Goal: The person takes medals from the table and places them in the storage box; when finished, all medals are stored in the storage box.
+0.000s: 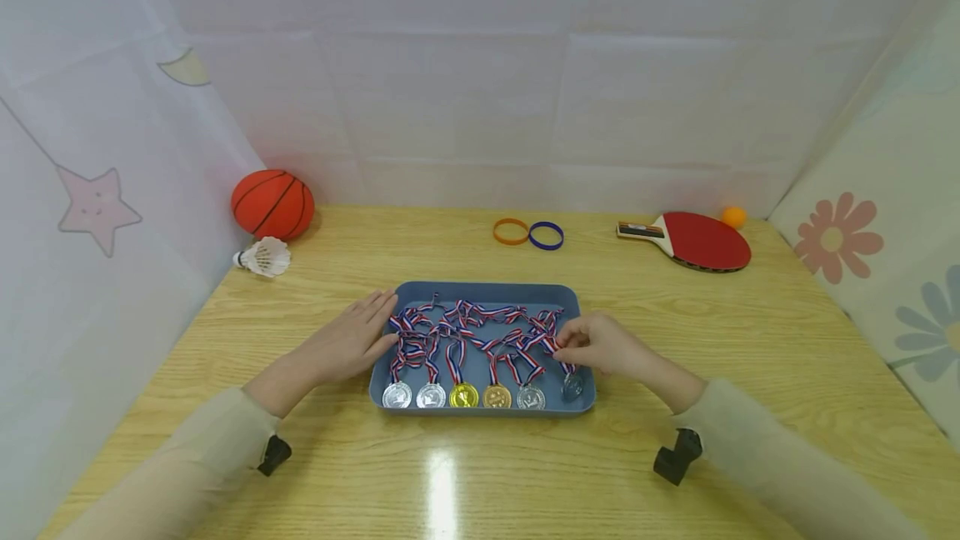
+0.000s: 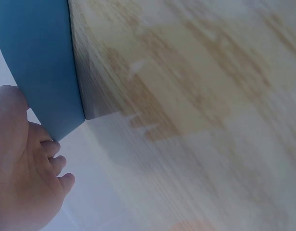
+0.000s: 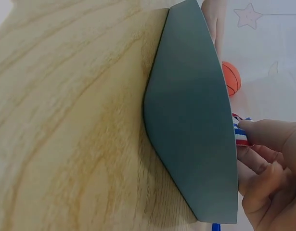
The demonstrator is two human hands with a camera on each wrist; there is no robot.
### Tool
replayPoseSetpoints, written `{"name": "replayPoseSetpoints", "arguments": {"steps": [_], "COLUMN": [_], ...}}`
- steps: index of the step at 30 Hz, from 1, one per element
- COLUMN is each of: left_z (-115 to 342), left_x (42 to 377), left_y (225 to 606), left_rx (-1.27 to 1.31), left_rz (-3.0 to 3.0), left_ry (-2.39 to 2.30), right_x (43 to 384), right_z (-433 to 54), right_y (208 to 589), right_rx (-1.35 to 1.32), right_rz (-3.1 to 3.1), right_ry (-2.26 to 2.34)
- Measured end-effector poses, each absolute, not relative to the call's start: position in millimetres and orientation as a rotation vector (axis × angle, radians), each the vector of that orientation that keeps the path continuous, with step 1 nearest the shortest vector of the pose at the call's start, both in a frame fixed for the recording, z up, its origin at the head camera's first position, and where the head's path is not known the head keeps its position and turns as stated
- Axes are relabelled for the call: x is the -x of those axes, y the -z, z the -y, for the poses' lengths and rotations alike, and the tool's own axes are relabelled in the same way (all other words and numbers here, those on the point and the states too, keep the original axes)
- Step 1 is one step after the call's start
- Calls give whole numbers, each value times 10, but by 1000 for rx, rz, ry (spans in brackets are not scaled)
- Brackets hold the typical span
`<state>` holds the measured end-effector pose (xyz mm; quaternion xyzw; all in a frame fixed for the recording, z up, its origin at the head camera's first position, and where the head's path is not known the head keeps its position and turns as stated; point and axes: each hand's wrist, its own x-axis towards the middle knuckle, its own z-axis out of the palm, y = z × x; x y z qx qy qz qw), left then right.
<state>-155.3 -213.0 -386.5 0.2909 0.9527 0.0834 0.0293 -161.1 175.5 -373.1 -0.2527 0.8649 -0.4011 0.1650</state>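
A blue-grey tray point(image 1: 487, 412) holds several medals on red, white and blue ribbons. Along its near side lie silver medals, a gold medal point(image 1: 464, 395) and a bronze-coloured medal point(image 1: 497, 396). At the tray's right wall my right hand point(image 1: 606, 346) pinches a striped ribbon point(image 3: 241, 136) between thumb and fingers. The silver medal point(image 1: 572, 387) below that hand hangs tilted in the right near corner. My left hand point(image 1: 352, 340) rests with straight fingers against the tray's left wall; the left wrist view shows its fingertips at the tray's outer side point(image 2: 42, 62).
On the wooden table behind the tray lie an orange wristband point(image 1: 511, 232) and a blue wristband point(image 1: 546, 236). Back left are a small basketball point(image 1: 273, 204) and a shuttlecock point(image 1: 264, 257). A red table tennis bat point(image 1: 705, 242) and an orange ball point(image 1: 734, 217) lie back right.
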Motion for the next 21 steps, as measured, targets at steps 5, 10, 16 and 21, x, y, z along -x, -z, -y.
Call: {"name": "replayPoseSetpoints", "arguments": {"steps": [5, 10, 16, 21], "left_z": [2137, 2139, 2144, 2136], "left_x": [1562, 1566, 1558, 1551], "left_y": [3874, 3885, 3888, 3877], "left_rx": [-898, -892, -896, -898], "left_rz": [-2943, -2944, -2946, -2946], "left_ry": [-257, -252, -258, -269], "right_x": [1614, 1608, 1618, 1626], "right_z": [-1715, -1670, -1621, -1611], "right_y": [3751, 3784, 3843, 3847], "right_rx": [825, 922, 965, 994], "right_rz": [-2508, -2542, -2648, -2700], "right_ry": [1037, 944, 791, 705]}}
